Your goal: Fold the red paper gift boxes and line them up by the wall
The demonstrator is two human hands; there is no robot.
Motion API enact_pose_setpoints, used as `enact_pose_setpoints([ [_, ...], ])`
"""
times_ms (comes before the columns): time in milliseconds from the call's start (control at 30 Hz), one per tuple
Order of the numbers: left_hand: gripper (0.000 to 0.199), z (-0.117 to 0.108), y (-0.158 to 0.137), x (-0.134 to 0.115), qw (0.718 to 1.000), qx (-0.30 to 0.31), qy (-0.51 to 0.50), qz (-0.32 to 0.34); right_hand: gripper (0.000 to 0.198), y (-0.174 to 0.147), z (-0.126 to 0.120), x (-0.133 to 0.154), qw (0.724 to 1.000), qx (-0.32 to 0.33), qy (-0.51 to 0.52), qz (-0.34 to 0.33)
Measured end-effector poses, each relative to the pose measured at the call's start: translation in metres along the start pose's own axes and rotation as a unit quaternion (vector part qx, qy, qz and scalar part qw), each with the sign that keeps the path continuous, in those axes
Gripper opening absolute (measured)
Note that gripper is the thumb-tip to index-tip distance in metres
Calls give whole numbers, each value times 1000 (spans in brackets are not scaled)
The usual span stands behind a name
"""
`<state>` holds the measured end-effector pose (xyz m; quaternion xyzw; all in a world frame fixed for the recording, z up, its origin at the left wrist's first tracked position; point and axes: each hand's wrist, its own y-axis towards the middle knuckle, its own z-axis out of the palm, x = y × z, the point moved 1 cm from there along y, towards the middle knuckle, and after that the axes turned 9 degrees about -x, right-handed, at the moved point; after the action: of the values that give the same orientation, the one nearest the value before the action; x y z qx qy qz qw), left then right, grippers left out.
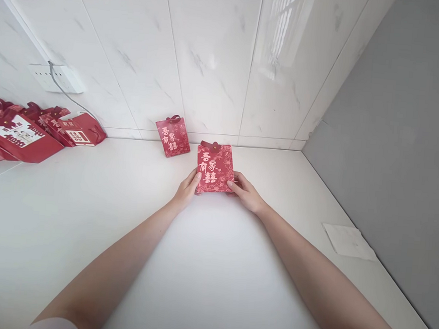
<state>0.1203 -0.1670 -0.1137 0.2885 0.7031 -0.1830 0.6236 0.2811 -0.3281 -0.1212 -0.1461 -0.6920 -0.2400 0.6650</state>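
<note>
The standing bag, red with pale lettering, sits near the tiled wall with a ribbon loop at its top and no hand on it, so that piece looks finished. Just to its right, and nearer the person, is the held bag, of the same red print, upright with its lettered face turned to the viewer. The left hand grips its left side and the right hand its right, thumbs on the front and fingers mostly hidden behind; both hands are closed in on it. It seems nearly complete too: the body has its full shape, and a dark red ribbon crosses the top edge, though flatter than the loop on the standing bag. Whether that ribbon is fully fastened, or the base rests on the tabletop, cannot be told. What plainly remains undone is letting go of it. Well to the left of the standing bag, a group of red bags crowds together, several with ribbons on; well to its right, nearer the person, lies a white sheet, untouched.
</note>
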Motion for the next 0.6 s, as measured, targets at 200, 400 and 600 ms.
enact_pose_setpoints([
  [200, 62, -1, 2, 4, 1000, -11, -11, -7, 47, 1, 0, -3, 1000, -1, 0, -4],
  [400, 63, -1, 1, 1, 1000, -3, 19, -4, 47, 2, 0, -4, 1000, -5, 5, 1],
  [600, 63, -1, -1, -4, 1000, 11, 25, 0, 45, 3, 0, -2, 1000, 0, 14, 7],
])
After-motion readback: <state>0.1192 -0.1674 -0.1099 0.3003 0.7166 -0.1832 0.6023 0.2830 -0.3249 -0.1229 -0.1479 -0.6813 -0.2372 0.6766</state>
